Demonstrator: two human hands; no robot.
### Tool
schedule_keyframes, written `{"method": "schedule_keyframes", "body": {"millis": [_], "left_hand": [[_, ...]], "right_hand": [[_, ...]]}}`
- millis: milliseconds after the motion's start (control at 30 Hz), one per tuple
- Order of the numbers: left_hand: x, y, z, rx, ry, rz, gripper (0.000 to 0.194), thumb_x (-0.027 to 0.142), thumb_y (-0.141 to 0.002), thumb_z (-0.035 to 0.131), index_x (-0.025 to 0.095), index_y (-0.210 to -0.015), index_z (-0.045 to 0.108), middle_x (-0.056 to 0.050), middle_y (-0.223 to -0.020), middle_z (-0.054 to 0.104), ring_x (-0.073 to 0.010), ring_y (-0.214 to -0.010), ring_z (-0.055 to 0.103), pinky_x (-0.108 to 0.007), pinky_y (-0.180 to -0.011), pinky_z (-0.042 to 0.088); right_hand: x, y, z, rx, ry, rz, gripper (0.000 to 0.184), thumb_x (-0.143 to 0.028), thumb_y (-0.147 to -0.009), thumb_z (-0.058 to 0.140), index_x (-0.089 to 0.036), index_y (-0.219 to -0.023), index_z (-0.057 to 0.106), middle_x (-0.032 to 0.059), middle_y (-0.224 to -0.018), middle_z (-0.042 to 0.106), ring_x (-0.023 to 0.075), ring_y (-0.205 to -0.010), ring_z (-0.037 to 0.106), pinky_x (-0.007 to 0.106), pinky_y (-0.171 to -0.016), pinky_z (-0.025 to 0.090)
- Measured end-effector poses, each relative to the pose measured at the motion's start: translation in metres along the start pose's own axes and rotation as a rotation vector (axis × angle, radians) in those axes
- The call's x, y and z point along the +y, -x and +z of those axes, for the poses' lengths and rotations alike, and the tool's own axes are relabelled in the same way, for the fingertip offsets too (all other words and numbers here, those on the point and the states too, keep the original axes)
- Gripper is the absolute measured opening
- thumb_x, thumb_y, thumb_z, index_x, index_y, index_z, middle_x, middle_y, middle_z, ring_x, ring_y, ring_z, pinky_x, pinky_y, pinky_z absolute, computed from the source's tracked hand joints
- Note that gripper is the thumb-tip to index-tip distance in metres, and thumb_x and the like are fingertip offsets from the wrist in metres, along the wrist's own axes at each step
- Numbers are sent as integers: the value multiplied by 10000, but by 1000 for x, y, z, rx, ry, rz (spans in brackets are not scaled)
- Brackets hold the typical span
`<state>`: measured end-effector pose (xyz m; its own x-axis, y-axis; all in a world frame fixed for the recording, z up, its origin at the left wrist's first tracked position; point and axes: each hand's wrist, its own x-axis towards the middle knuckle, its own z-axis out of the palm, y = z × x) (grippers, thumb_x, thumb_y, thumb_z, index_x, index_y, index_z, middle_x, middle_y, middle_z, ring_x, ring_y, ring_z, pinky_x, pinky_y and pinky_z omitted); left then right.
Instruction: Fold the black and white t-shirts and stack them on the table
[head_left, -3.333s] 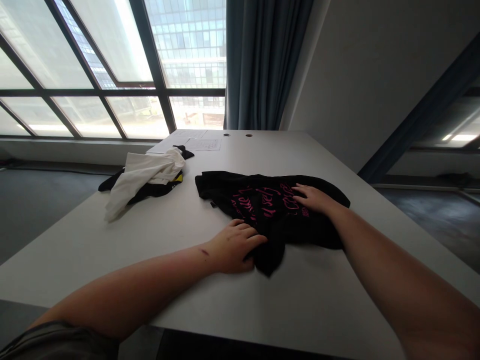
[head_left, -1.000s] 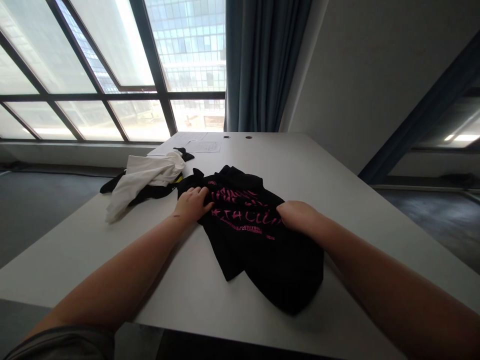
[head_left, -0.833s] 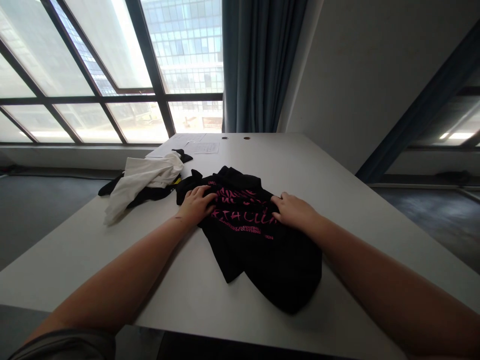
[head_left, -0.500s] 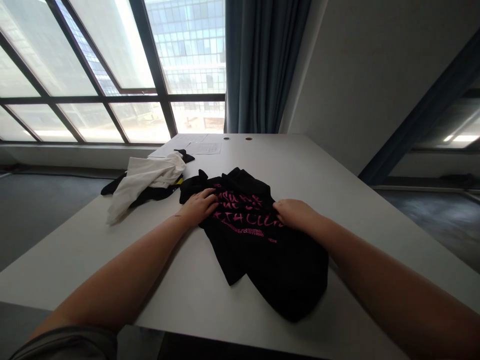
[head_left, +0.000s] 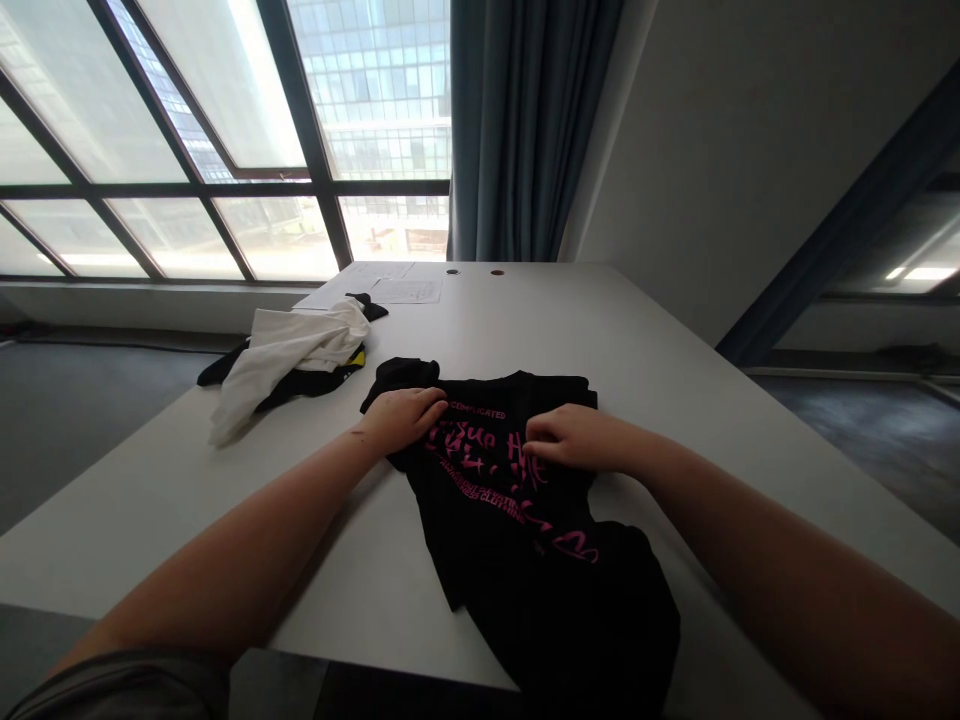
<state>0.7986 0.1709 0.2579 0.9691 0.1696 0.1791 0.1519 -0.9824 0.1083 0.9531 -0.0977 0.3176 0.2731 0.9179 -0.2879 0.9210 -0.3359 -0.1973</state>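
Black shirt (head_left: 480, 550), partly under hands (head_left: 480, 430)

The lone head-worn view looks forward and down across the white table (head_left: 300, 560) toward windows (head_left: 375, 120).

Black shirt (head_left: 487, 560), pink print up, lies rumpled across the white table (head_left: 337, 560).

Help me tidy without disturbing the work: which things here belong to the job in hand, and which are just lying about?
Job in hand:
black garment with pink lettering, under left hand and right hand
white table beneath

Apparently just lying about:
white cloth, untouched
black cloth under it
papers farther back
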Motion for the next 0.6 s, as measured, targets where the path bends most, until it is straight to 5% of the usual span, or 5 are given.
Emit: {"method": "schedule_keyframes", "body": {"millis": [100,200,467,600], "left_hand": [[0,0,2,47,-121,-228,395,468,-1056,448,238,-1251,703,-94,-1053,773,-294,-1002,724,-393,-884,521],[-7,-1,5,89,-197,-308,397,456,-1012,507,196,-1208,733,-155,-1174,725,-350,-1132,662,-447,-949,505],[-51,-6,13,23,-146,-522,556,567,-994,474,283,-1442,640,-185,-1545,547,-423,-1380,523,-587,-1103,407],[-66,-8,13,23,-143,-598,638,606,-1003,435,260,-1521,573,-186,-1678,395,-439,-1524,362,-611,-1161,347]], "right_hand": [[35,-17,15,174,183,244,327,-459,-983,622,-211,-1171,725,146,-1246,692,317,-1144,645,350,-873,498],[61,-26,30,224,214,318,453,-493,-964,647,-203,-1312,660,174,-1374,613,339,-1222,615,385,-957,500],[76,-28,29,205,158,398,597,-191,-886,601,-213,-1478,519,134,-1257,727,288,-1076,707,325,-793,489],[121,-18,21,300,155,569,713,-240,-901,594,-226,-1594,426,163,-1251,735,319,-1085,711,355,-810,493]]}}
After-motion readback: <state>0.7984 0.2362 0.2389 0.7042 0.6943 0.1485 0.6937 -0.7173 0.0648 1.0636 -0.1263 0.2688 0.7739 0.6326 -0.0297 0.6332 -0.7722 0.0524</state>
